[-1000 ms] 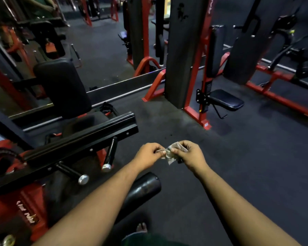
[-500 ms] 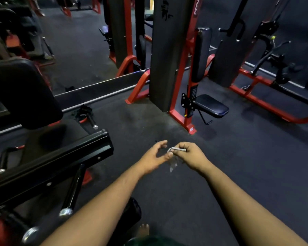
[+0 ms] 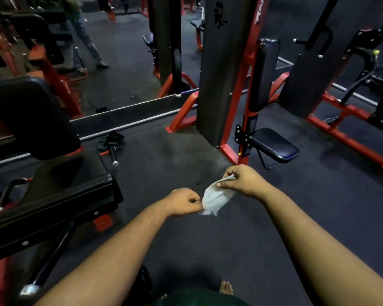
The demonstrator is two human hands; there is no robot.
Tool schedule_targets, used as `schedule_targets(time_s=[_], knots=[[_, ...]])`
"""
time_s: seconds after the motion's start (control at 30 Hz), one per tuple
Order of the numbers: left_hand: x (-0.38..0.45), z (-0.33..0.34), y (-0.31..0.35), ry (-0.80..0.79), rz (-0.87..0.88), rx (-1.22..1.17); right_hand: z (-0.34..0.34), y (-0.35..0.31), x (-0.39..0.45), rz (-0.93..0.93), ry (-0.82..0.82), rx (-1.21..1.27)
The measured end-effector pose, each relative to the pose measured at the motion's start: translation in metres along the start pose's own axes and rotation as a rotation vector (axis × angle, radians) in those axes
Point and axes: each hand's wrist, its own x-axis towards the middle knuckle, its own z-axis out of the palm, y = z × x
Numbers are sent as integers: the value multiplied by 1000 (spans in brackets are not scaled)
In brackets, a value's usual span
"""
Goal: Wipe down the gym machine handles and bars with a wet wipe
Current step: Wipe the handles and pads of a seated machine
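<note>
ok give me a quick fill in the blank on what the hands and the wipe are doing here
1. The wet wipe is held by ____ hands at once.
2. The right hand pinches the wipe's ____ end.
3. The left hand grips the wipe's ____ end.
4. The padded seat on the red-framed machine lies ____ the hands in the picture.

Missing words: both; upper; lower; above
</note>
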Motion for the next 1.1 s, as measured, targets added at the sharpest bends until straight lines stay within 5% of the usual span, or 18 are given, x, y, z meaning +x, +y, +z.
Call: schedule_targets(time_s=[0.17,0.4,0.47,0.53,0.6,0.73,0.97,1.1], knots=[[29,-5,54,118,-12,-478,-31,18,33,-200,-129,-27],[66,-10,79,455,-171,-457,-66,29,79,-346,8,-111],[64,-12,81,498,-197,-556,-69,28,91,-307,113,14],[64,-16,84,578,-221,-741,-61,28,98,-175,183,436],[67,-22,83,660,-251,-912,-36,33,102,76,64,877],[77,-31,63,714,-299,-1159,14,33,110,388,-512,886],[90,-62,0,852,-434,-1200,43,-11,188,133,-302,942],[84,-119,-41,913,-293,-1175,36,-59,242,-134,-186,823]])
